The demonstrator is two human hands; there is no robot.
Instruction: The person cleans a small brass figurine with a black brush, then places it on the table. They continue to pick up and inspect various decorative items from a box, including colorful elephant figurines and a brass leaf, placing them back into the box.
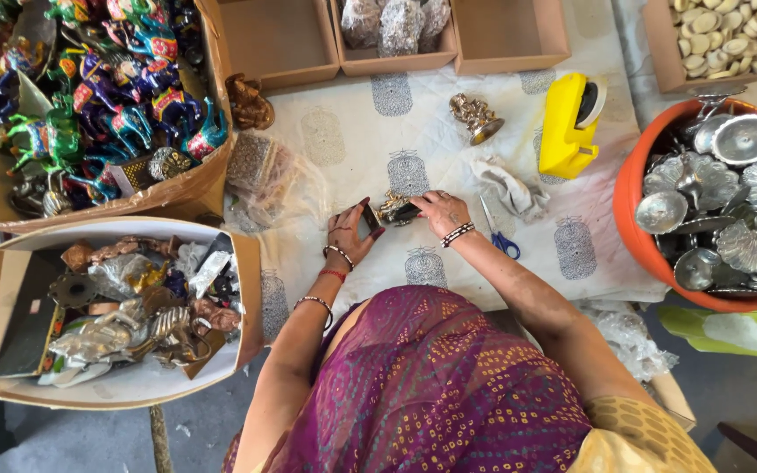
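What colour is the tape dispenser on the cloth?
Bright yellow tape dispenser, clearest in the head view.

You had only one view, from the camera on your head, so no second view shared any part of the scene. It looked almost straight down over your shoulders and purple garment, which filled the lower middle of the frame. It sat fairly near: your left hand (354, 229) and right hand (438, 210) lay just above the centre, on the surface (352, 131) with its printed cloth. The far edge of the frame faced away from you, toward a row of boxes (278, 39). At the left the view took in an open carton (10, 263), at the right an orange tub (633, 210).
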